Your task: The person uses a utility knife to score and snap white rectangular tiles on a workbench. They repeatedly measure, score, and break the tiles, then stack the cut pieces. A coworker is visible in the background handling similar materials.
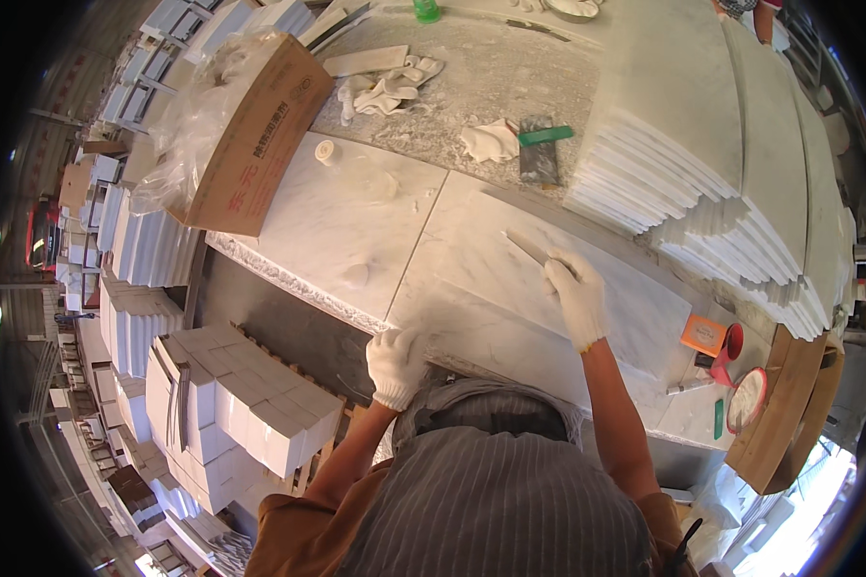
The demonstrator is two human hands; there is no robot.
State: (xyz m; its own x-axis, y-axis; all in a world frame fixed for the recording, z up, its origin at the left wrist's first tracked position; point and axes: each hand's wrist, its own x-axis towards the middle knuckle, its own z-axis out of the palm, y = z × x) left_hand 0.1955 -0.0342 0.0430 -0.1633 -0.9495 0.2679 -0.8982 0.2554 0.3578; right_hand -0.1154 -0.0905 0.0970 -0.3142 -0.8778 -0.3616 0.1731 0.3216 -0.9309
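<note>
I'm in a stone workshop: white marble slabs (702, 144) stacked in stepped piles beside me, cut tiles (250, 404) stacked on pallets below, more stacks (135, 240) along the aisle, and a dusty stone surface (510, 77) strewn with rags (390, 88).

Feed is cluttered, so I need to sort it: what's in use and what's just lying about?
In use: marble slab; thin blade in the right hand; left hand on the slab's near edge.
Lying about: cardboard box; rags; green-handled scraper; stacked tiles; red cup.
</note>
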